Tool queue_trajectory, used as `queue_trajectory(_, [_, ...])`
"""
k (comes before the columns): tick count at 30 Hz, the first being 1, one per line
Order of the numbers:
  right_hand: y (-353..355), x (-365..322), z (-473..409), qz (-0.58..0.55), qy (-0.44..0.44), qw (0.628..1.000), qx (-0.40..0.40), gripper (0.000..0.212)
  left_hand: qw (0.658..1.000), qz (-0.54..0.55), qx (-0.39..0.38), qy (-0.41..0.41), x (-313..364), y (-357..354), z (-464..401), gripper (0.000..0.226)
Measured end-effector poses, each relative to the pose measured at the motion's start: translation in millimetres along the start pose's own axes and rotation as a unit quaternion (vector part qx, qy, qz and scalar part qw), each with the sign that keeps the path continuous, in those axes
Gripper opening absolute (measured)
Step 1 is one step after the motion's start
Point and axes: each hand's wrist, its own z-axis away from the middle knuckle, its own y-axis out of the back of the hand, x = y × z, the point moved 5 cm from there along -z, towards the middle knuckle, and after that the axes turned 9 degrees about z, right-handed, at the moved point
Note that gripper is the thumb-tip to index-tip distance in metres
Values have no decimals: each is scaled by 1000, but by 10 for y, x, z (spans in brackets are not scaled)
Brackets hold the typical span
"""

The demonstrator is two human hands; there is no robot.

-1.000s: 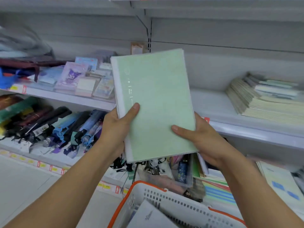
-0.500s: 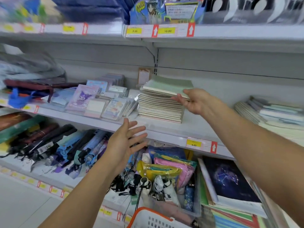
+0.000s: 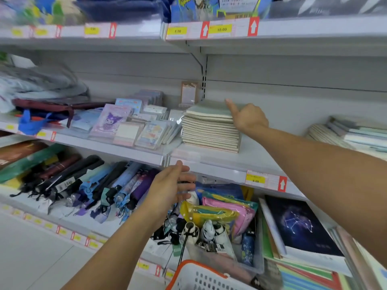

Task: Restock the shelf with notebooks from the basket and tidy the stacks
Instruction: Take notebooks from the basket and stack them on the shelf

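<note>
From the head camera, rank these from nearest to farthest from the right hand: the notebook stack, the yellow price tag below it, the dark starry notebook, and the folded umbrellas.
1. Notebook stack: touching the right hand, on its left.
2. Yellow price tag: on the shelf edge just below.
3. Dark starry notebook: lower shelf, lower right.
4. Folded umbrellas: lower shelf, far left.

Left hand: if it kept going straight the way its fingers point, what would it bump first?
Probably the front edge of the middle shelf, just below the notebook stack; the left hand is open, though depth is unclear.
</note>
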Motion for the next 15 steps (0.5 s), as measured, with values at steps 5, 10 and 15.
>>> queue_trajectory(5, [154,243,517,-155,27,979,128,62,997,-75,-9,5,-69,-62,31,32])
queue_trajectory(10, [-998,1085,2620,-121,212,957,-157,57,842,-485,-236,-8,-542,-108,54,24])
queue_trajectory(15, [-2251,2532,4130,116,103,844,-513,117,666,-641,-363,120,-898,-75,251,31])
